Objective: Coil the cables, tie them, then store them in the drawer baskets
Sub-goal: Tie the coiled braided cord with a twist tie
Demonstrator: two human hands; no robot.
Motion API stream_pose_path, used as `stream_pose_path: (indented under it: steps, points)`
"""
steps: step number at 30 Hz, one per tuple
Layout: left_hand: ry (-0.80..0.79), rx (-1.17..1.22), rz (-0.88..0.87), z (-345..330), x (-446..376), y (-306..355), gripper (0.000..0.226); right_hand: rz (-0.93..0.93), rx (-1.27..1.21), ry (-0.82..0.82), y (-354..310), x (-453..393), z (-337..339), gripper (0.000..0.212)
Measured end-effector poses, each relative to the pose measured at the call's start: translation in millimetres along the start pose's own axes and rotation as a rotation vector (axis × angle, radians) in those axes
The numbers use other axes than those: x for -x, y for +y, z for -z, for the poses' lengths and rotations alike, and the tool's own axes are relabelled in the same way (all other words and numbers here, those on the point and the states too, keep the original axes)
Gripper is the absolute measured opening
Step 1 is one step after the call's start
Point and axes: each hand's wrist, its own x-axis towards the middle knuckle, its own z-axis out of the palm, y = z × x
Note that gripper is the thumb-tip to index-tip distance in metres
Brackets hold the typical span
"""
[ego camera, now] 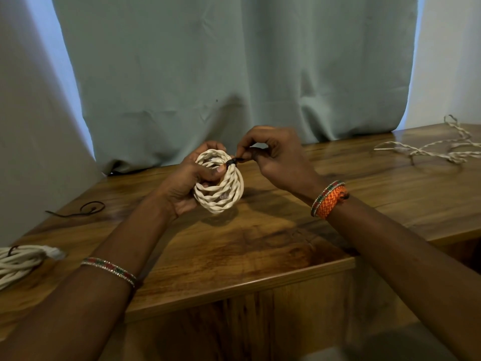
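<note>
A coil of white twisted cable (221, 190) is held upright above the wooden table (260, 246). My left hand (191, 178) grips the coil, fingers through its middle and thumb across the front. A thin black tie (234, 160) wraps the coil at its upper right. My right hand (273, 155) pinches the end of that tie between thumb and forefinger, right beside the coil.
Another white coiled cable (20, 261) lies at the table's left front edge. A loose black tie (83, 208) lies on the left of the table. An uncoiled twisted cable (442, 149) sprawls at the far right. A grey-green curtain (234, 74) hangs behind.
</note>
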Motion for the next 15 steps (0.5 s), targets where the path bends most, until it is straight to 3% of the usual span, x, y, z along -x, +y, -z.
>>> stream_pose_path:
  steps: [15]
  points:
    - [0.045, -0.045, 0.037, 0.2, -1.6, -4.1, 0.033, 0.046, 0.027, 0.036, 3.3, 5.5, 0.1, 0.028]
